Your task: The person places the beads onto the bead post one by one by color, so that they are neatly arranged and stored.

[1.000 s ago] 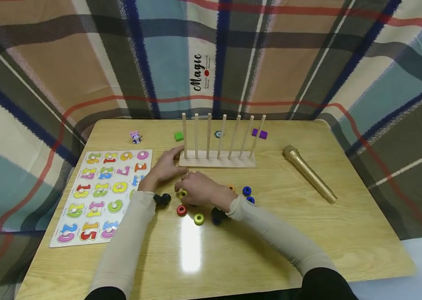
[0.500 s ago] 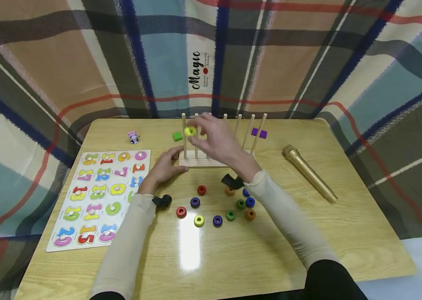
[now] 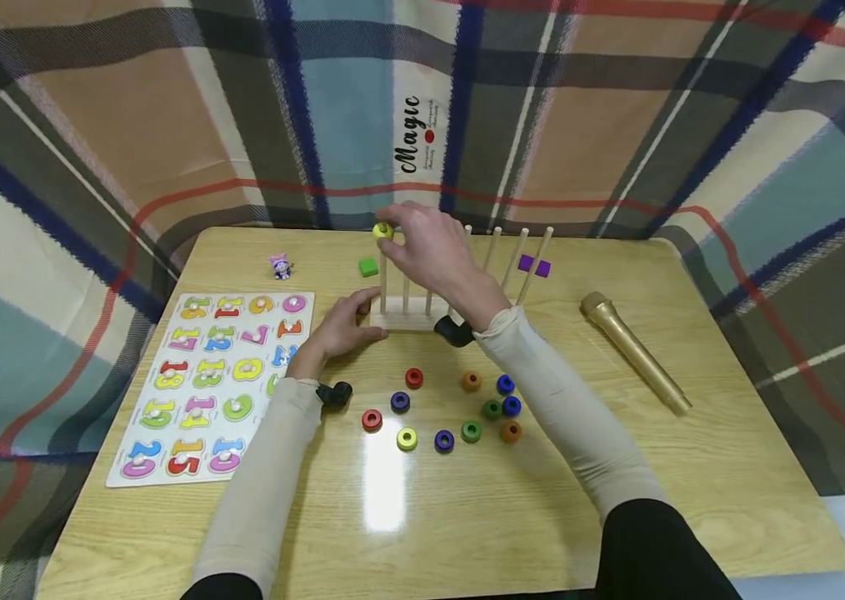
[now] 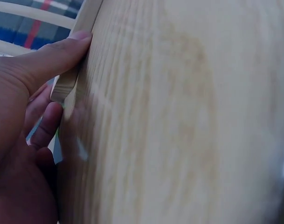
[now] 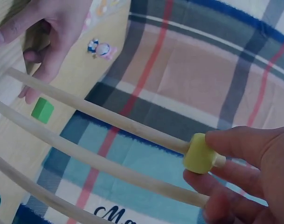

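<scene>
A wooden peg rack with upright pegs stands at the back middle of the table. My left hand grips the left end of its base; in the left wrist view, the thumb lies on the base's edge with fingers on the other side. My right hand pinches a yellow ring between thumb and fingers. The ring is around the top of the leftmost peg, whose tip shows through it. Several loose rings, among them a red ring and another yellow ring, lie in front of the rack.
A number puzzle board lies on the left. Behind it stands a small figurine. A green block and purple blocks lie at the back. On the right is a gold microphone-shaped tube. A plaid cloth hangs behind.
My right hand has picked the yellow ring from among the loose rings, lifted it to the rack and brought it onto the leftmost peg's top. My left hand stays at the base.
</scene>
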{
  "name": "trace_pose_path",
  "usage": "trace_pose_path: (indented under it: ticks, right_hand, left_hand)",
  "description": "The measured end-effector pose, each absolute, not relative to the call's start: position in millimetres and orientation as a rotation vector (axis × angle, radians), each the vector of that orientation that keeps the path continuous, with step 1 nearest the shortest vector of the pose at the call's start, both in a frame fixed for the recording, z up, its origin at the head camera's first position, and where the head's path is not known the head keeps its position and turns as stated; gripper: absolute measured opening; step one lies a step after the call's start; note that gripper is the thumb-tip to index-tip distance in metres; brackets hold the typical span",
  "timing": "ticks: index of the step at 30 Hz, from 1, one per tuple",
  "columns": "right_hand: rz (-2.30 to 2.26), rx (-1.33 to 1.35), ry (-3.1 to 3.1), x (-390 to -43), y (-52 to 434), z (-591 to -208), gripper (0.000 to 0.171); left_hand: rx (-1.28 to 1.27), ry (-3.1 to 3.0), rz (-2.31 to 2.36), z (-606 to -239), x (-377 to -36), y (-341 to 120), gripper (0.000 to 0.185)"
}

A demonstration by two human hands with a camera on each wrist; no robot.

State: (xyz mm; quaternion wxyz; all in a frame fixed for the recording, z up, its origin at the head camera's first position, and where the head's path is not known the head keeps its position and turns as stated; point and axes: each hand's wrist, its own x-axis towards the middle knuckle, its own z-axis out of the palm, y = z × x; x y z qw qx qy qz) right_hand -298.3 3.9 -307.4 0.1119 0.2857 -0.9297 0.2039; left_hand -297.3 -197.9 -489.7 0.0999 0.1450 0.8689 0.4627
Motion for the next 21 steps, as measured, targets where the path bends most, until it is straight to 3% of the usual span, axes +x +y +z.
trace_pose_path:
  ticks: [5,8,13,18,21]
  right_hand:
    - [0.612,0.848,-2.668,-288,8,-309,0.047]
    - [0.649,0.945,-2.581,-266,20,-320,0.041]
    - [0.575,1.278,-2.778,-207,38,-365,0.025]
    - [0.244,1.504,-3.042,-163,43,-415,0.033]
    - [0.174,1.524,-3.044,-152,43,-431,0.028]
  left_hand:
    - [0.431,2.576,1.334,-488,-300,-200,0.082]
    - [0.441,2.592,1.319,-490,-301,-199,0.082]
    - [0.42,2.608,1.322,-491,-298,-199,0.083]
    - [0.382,2.598,1.327,-489,-297,-199,0.085]
    - [0.368,2.593,1.33,-488,-297,-198,0.085]
